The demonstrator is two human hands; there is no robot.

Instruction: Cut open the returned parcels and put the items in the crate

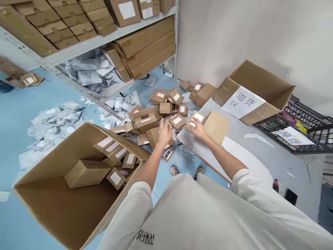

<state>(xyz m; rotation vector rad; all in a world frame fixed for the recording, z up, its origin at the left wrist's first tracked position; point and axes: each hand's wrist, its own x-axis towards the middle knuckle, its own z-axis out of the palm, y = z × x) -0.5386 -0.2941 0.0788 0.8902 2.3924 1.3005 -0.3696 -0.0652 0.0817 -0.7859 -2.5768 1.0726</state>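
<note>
My left hand (pixel 165 132) is over the pile of cardboard boxes, its fingers stretched out and apart. Just right of its fingertips is a small brown box (pixel 178 121) with a white label; I cannot tell whether they touch. My right hand (pixel 198 130) has its fingers bent over a small labelled cardboard box (pixel 191 125) at the table's near left corner. Beside that box lies a larger flat brown carton (pixel 216 125). Several other small boxes (pixel 147 124) are heaped on the floor beyond my left hand.
A large open carton (pixel 49 205) with several boxes inside stands at left. The grey table (pixel 249 146) carries an open box with a handwritten sign (pixel 244 100), a black crate (pixel 293 142) and a phone (pixel 290 197). Shelving (pixel 109 38) and grey mailing bags (pixel 54 121) are beyond.
</note>
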